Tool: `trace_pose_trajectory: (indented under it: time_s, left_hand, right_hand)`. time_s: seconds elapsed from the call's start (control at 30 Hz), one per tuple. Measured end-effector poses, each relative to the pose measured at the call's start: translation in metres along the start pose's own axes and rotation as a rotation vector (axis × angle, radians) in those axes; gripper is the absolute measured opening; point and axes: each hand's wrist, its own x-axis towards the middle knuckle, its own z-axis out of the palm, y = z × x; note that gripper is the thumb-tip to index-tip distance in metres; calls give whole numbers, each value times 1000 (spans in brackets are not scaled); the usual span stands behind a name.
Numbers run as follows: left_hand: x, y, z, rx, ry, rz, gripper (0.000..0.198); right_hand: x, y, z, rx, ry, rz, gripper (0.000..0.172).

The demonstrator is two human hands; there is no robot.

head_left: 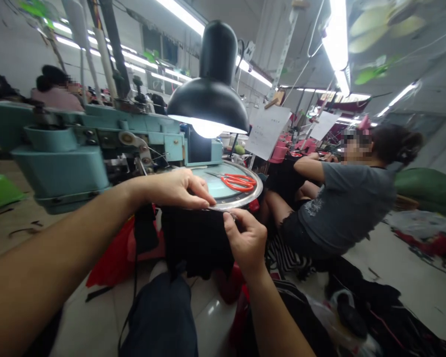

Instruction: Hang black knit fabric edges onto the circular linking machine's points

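Both hands are at the near rim of a round metal dial (259, 191) on a teal machine (59, 171). My left hand (182, 189) reaches in over the rim, thumb and fingers pinched on the top edge of a black piece of fabric (196, 243). From the right, my right hand (246, 238) pinches the same edge between thumb and curled fingers. The fabric hangs down from the rim above my lap. Red-handled scissors (240, 182) lie on the dial's plate, beyond my hands. Fine detail at the fingertips is too small to make out.
A black lamp (210, 101) glows low over the dial. On the right sits a co-worker (349, 208) in a grey shirt. Dark garments (379, 297) and plastic bags lie on the floor there. Red cloth (111, 255) hangs below the machine, and a paper sheet (268, 130) hangs behind.
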Motion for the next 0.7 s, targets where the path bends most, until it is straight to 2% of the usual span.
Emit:
trace_pose_trajectory:
  time_s: [0.1,0.23,0.37,0.5,0.7]
  left_hand:
    - [2,1,1,26,5,-16,28]
    - [4,4,3,59,12,-33,29]
    - [7,9,6,72,31,-60,28]
    - [7,6,7,46,33,-57,28]
    - [3,2,1,-32,-16,-37,33]
  right_hand:
    - [1,2,-1,-9,53,52,15]
    - [2,4,-3,30,12,68,15]
    - [2,6,-3,52,57,105,15]
    - [4,4,-4,106,-13,171,19]
    - [-4,-10,-8,90,-56,120,19]
